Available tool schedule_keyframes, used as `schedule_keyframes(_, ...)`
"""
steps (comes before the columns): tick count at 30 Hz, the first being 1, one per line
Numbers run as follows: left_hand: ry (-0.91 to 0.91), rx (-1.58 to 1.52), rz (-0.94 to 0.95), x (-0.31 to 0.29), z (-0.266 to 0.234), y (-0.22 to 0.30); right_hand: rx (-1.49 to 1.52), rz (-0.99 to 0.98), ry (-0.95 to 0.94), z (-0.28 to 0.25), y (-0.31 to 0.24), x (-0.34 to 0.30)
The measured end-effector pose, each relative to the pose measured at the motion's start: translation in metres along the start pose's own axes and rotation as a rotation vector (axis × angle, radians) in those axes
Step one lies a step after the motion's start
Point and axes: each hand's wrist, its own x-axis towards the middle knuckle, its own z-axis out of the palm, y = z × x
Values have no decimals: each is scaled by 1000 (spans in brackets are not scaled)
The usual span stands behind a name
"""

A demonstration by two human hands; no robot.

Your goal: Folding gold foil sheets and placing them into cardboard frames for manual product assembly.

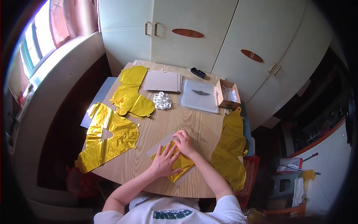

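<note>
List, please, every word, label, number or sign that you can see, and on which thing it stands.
White shirt: dark green lettering, not copied out here.
Clear plastic bags: dark printed mark, too small to read.
Beside the right hand: fine printed lines, too small to read.

Pale cupboards (190,48) stand beside a pink curtain (84,18) and bright window (43,22).

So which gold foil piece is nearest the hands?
The compact piece beneath the left hand; the larger pieces, two on the left and one on the right, lie farther off.
</note>
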Motion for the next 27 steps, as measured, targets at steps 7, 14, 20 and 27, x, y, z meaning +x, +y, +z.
schedule_keyframes(7, -71, 3, 57, 9, -6, 1, 110, 80, 28, -5, 12, -3)
schedule_keyframes(14, -48, -40, 63, 8, -2, -1, -148, 195, -263, -72, -6, -9)
schedule_keyframes(20, -39, -52, 62, 9, 0, -1, -439, 133, -259, -75, -22, -34)
schedule_keyframes(27, -42, -57, 52, 9, 2, 0, -598, -43, -62, -55, -18, -58)
